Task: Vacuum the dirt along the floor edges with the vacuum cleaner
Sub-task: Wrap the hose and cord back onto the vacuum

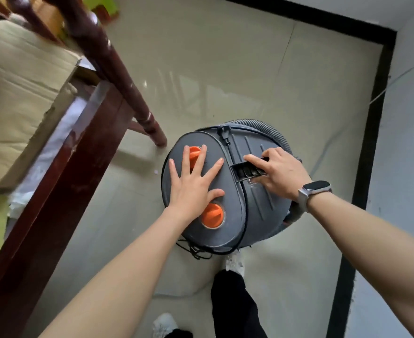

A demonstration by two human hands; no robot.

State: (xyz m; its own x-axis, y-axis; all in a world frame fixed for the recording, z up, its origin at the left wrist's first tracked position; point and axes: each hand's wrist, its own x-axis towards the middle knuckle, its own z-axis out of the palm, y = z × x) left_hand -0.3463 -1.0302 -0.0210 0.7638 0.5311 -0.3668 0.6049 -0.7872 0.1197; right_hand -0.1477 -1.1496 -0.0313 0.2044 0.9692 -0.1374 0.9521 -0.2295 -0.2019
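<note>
I am pressing my left hand flat, fingers spread wide, on top of the grey vacuum cleaner between its two orange knobs, while my right hand is curling around the black handle. The vacuum is standing on the tiled floor, with a dark wooden table leg just to its left and the black skirting to its right.

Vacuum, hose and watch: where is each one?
vacuum (227, 191), head view, grey top cover.
hose (269, 129), head view, ribbed bend behind the body.
watch (317, 187), head view, dark screen on right wrist.
</note>
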